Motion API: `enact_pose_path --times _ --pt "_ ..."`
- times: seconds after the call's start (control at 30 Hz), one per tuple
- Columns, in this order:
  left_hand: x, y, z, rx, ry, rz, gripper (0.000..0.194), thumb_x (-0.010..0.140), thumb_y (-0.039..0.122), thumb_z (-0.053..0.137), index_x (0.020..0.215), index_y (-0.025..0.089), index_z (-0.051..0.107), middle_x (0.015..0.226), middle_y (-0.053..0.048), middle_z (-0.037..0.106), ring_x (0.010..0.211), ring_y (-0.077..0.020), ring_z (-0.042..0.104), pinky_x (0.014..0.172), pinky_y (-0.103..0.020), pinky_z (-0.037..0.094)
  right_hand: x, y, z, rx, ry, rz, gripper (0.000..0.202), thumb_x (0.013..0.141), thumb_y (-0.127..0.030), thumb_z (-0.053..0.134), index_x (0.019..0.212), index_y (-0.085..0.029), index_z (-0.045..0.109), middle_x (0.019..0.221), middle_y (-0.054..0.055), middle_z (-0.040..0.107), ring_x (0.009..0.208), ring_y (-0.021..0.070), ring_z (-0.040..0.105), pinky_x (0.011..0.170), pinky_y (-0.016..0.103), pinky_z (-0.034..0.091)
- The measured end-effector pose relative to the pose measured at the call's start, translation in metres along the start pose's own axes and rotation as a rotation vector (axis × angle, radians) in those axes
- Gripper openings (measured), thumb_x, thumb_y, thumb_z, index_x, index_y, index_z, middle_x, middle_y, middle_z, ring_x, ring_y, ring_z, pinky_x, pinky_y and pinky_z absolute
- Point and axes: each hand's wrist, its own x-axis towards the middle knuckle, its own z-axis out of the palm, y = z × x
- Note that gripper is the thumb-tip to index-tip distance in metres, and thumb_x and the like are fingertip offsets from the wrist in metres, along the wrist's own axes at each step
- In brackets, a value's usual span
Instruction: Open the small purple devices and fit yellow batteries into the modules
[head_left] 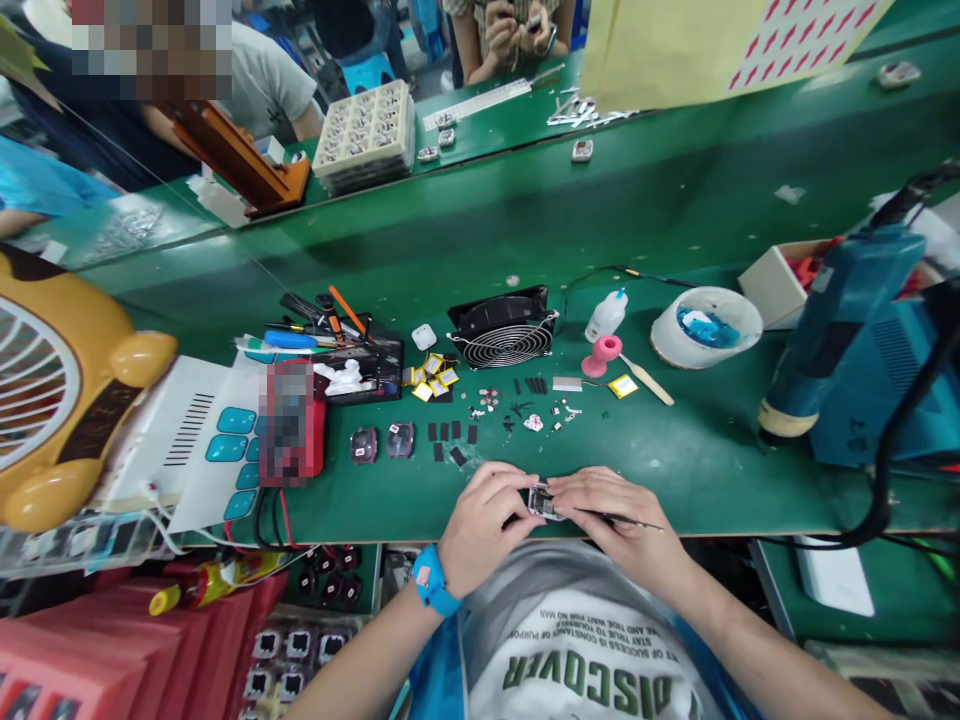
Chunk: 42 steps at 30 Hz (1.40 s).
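Observation:
Between my two hands, at the bench's front edge, is a small open watch case (pixel 543 501) with a clear rim and electronics inside. The fingers and thumb of my left hand (pixel 486 522) pinch its left side. My right hand (pixel 616 512) has its fingertips on the right side of the case. Closed in that hand are thin dark tweezers (pixel 631 521), their rear end sticking out to the right; the tips are hidden. Beyond my left hand lie several black pads (pixel 445 432) and two dark cases (pixel 400 440). Tiny loose parts (pixel 533 423) lie straight ahead.
Behind the parts stand a black fan (pixel 501 335), a white bottle (pixel 607 315) and a white tub (pixel 706 328). A blue tool (pixel 844 325) hangs at the right. A red meter (pixel 292 420) and yellow batteries (pixel 433 374) are at the left. People sit across the bench.

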Motion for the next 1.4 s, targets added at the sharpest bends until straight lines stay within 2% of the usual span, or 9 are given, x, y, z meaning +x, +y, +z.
enact_pose_path --times 0.2,0.43,0.67,0.87,0.97,1.07,1.2,1.3,1.4 --pt "0.003 0.002 -0.001 0.008 0.007 0.018 0.027 0.115 0.031 0.095 0.095 0.027 0.077 0.115 -0.011 0.102 0.106 -0.0298 0.094 0.09 -0.047 0.086 -0.003 0.002 0.0 0.011 0.018 0.006 0.047 0.113 -0.009 0.085 0.13 -0.049 0.101 0.113 0.0 0.106 0.103 0.0379 0.104 0.097 0.049 0.09" --pt "0.004 0.0 -0.004 0.04 -0.007 0.061 0.011 0.12 0.036 0.089 0.118 0.025 0.086 0.116 -0.012 0.103 0.106 -0.0301 0.096 0.093 -0.048 0.088 -0.01 0.005 -0.003 0.012 0.091 0.028 0.019 0.122 -0.031 0.086 0.124 -0.042 0.101 0.116 0.001 0.106 0.098 0.0325 0.103 0.09 0.043 0.091" --pt "-0.001 -0.002 -0.005 0.051 -0.06 0.042 0.022 0.115 0.03 0.093 0.137 0.028 0.091 0.123 -0.013 0.103 0.111 -0.0353 0.098 0.094 -0.054 0.09 -0.009 0.005 -0.001 0.039 0.08 0.057 0.024 0.124 -0.036 0.083 0.13 -0.051 0.101 0.115 0.001 0.106 0.101 0.0355 0.104 0.098 0.045 0.091" --pt "-0.004 -0.003 -0.008 0.045 -0.115 -0.057 0.026 0.113 0.022 0.091 0.135 0.033 0.096 0.126 -0.011 0.104 0.115 -0.0378 0.1 0.1 -0.056 0.09 -0.008 0.005 0.007 0.051 0.106 0.093 0.021 0.121 -0.033 0.086 0.117 -0.044 0.103 0.106 0.002 0.105 0.098 0.0353 0.104 0.105 0.045 0.089" --pt "-0.004 -0.005 -0.008 0.028 -0.12 -0.126 0.022 0.106 0.021 0.095 0.126 0.032 0.097 0.123 -0.01 0.104 0.113 -0.0396 0.1 0.1 -0.058 0.09 -0.001 0.003 0.007 0.02 0.131 0.132 0.028 0.125 -0.044 0.081 0.107 -0.039 0.102 0.103 0.004 0.105 0.095 0.0337 0.104 0.094 0.04 0.09" --pt "-0.003 -0.005 -0.01 0.004 -0.112 -0.208 0.038 0.098 0.019 0.098 0.134 0.032 0.096 0.128 -0.01 0.104 0.119 -0.0419 0.099 0.104 -0.062 0.089 0.008 0.001 -0.006 -0.066 0.167 0.173 0.042 0.132 -0.049 0.067 0.107 -0.033 0.096 0.106 0.007 0.104 0.095 0.0316 0.104 0.082 0.036 0.088" --pt "0.001 -0.003 -0.012 -0.056 -0.13 -0.303 0.064 0.093 0.014 0.094 0.152 0.037 0.094 0.138 -0.009 0.103 0.131 -0.0416 0.097 0.114 -0.064 0.086 0.014 0.005 -0.041 -0.296 0.182 0.162 0.054 0.134 -0.044 0.054 0.088 -0.032 0.08 0.077 0.002 0.089 0.065 0.0278 0.089 0.064 0.038 0.079" --pt "0.005 0.0 -0.01 -0.125 -0.142 -0.353 0.06 0.091 0.015 0.091 0.145 0.04 0.098 0.133 -0.007 0.104 0.13 -0.0418 0.095 0.115 -0.065 0.085 0.01 0.006 -0.062 -0.508 0.223 0.129 0.049 0.128 -0.048 0.066 0.081 -0.034 0.069 0.069 0.001 0.073 0.064 0.0323 0.077 0.062 0.045 0.072" --pt "0.008 0.005 -0.009 -0.194 -0.136 -0.394 0.055 0.089 0.019 0.093 0.139 0.038 0.101 0.131 -0.009 0.104 0.133 -0.0442 0.094 0.122 -0.067 0.081 0.004 -0.002 -0.064 -0.642 0.246 0.072 0.025 0.12 -0.041 0.08 0.098 -0.031 0.078 0.089 0.008 0.081 0.08 0.0375 0.081 0.072 0.05 0.075"
